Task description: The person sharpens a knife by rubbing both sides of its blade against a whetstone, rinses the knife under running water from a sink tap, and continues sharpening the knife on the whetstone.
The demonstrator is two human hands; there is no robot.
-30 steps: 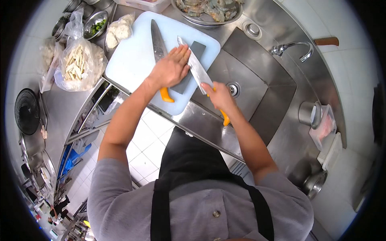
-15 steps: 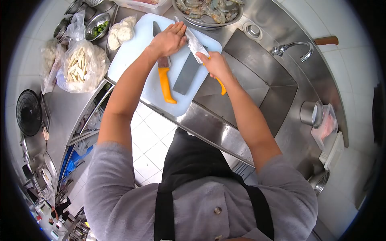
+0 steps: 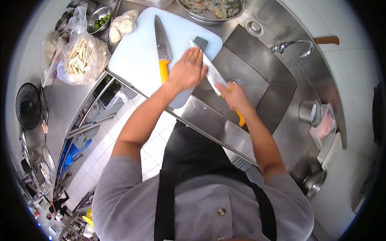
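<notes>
My right hand [image 3: 234, 96] is closed round the yellow handle of a kitchen knife, over the sink side of the cutting board. The knife's broad blade [image 3: 213, 74] points up and left across a dark grey sharpening stone [image 3: 200, 42], which is mostly covered. My left hand [image 3: 187, 71] presses on the blade near its tip, with fingers stretched out flat. Left of the stone, a second knife [image 3: 162, 44] with a yellow handle lies on the white cutting board [image 3: 134, 52]. My left wrist partly hides that handle.
A sink [image 3: 249, 68] with a tap [image 3: 295, 46] lies to the right of the board. A bowl of shrimp [image 3: 213, 10] stands at the back. On the left are a bag of pale strips [image 3: 82, 58] and a bowl of green pieces [image 3: 99, 20].
Both hands have drawn the knife along the stone toward me and to the right. The far end of the stone shows now, while its near part is covered. The second knife stays on the board.
</notes>
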